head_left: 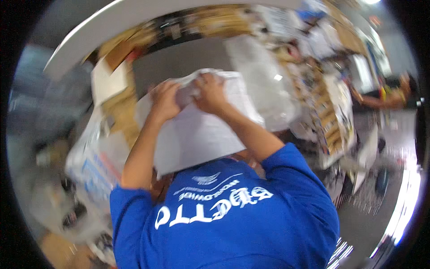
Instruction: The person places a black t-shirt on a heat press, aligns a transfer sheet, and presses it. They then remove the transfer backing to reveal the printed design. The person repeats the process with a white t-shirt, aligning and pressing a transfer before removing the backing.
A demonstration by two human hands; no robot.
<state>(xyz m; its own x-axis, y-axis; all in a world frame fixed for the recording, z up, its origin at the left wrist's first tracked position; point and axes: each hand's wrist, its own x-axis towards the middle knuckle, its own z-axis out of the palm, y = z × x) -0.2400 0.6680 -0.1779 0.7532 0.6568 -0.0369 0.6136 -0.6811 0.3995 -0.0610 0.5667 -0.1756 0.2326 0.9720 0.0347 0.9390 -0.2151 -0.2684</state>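
White sheet, lying between the grey tabletop and the blue shirt, with clear plastic to its right. We judge that uneven pulling could crease or skew it, and that a loose hold could let it slip. Left hand and right hand, near each other, touch its far part, fingers bent; through the blur, we cannot tell whether either grips.
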